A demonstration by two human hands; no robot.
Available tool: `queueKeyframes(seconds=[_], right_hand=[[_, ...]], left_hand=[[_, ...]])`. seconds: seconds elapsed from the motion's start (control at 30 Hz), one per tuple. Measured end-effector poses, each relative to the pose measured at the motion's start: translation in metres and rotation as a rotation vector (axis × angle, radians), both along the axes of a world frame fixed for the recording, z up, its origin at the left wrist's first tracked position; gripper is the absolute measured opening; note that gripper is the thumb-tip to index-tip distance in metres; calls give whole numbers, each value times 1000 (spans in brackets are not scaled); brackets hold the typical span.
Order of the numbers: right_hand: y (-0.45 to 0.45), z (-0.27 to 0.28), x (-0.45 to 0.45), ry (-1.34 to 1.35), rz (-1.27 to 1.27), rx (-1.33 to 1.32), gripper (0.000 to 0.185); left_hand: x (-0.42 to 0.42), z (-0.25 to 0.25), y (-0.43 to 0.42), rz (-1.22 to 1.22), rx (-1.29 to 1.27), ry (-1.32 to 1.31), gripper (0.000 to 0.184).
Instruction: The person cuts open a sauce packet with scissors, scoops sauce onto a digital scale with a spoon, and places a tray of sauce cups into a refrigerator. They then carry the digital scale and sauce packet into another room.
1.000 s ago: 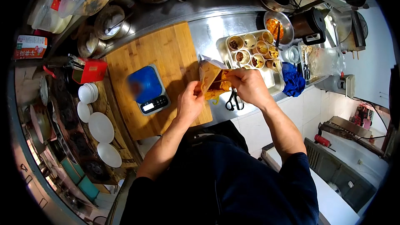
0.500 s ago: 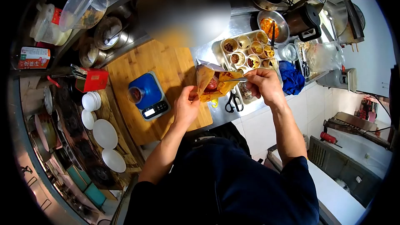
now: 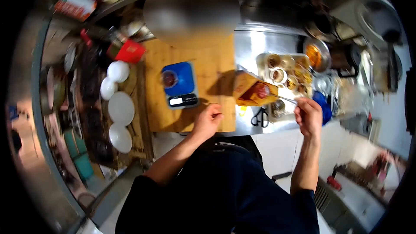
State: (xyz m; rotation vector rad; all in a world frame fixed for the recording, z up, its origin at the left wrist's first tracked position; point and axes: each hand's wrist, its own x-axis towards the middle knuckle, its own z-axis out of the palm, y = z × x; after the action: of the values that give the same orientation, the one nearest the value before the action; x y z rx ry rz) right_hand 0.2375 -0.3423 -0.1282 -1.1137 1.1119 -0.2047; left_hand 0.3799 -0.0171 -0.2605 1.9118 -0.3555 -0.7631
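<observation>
My right hand (image 3: 308, 115) grips the handle of a metal spoon (image 3: 286, 99). The spoon's other end is inside an opened yellow-orange packet (image 3: 245, 95) with reddish contents, so its bowl is hidden. The packet stands at the right edge of the wooden board. Apart from the packet, to its lower left, my left hand (image 3: 209, 119) is loosely closed over the board's front edge, with nothing visible in it. A blue-topped digital scale (image 3: 184, 78) lies left of it, bearing a small clear cup (image 3: 169, 79) with dark red contents.
The wooden board (image 3: 212, 65) meets a steel counter. Right of the packet is a tray (image 3: 261, 63) of several filled cups. Black scissors (image 3: 260, 118) lie near the front edge, and a blue cloth (image 3: 321, 106) is beyond my right hand. White bowls (image 3: 121, 108) line the left.
My left hand has let go of the packet and moved away to its left. My right hand still has the spoon in the packet. The whole view has shifted and turned.
</observation>
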Motion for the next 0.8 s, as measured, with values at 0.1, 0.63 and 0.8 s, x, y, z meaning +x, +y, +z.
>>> queueKeyframes(seconds=[0.1, 0.63, 0.8], right_hand=[[-2, 1, -12, -80, -36, -2, 16], [146, 34, 88, -343, 72, -23, 18], [204, 14, 141, -365, 100, 40, 19]], left_hand=[[-1, 23, 13, -16, 78, 27, 30], [-17, -6, 171, 205, 71, 74, 23], [-31, -25, 227, 300, 39, 40, 23]])
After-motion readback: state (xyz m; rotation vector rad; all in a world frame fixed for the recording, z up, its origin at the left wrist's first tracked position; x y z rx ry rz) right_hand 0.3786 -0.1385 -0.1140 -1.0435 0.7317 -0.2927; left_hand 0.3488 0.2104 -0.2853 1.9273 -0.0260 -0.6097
